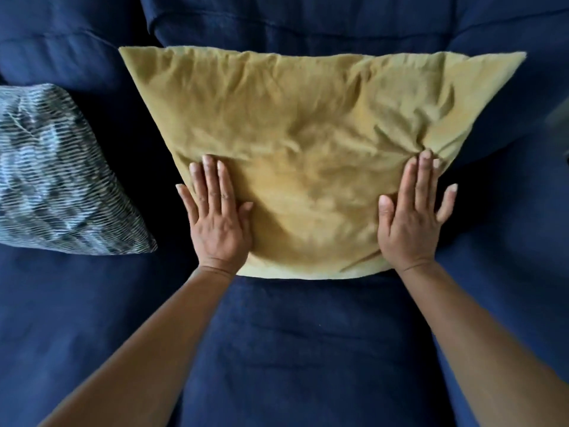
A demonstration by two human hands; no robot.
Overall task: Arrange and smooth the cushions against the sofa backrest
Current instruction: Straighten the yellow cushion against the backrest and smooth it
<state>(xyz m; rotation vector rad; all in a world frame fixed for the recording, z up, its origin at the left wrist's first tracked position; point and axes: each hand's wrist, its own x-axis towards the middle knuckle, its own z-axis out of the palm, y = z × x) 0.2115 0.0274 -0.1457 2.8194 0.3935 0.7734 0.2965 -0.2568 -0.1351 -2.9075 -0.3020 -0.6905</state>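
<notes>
A mustard-yellow cushion (308,143) leans upright against the dark blue sofa backrest (338,23), its lower edge resting on the seat. Its fabric is creased, most of all near the right side. My left hand (217,217) lies flat on the cushion's lower left part, fingers stretched and slightly apart. My right hand (414,217) lies flat on the lower right part in the same way, its little finger past the cushion's edge. Neither hand grips anything. A second cushion (58,177), patterned in black, grey and white, sits to the left, a dark gap apart from the yellow one.
The blue sofa seat (292,349) stretches in front of the cushions and under my forearms. Blue back pillows rise behind at the left (61,47) and right (508,97). A small grey object shows at the right frame edge (560,118), blurred.
</notes>
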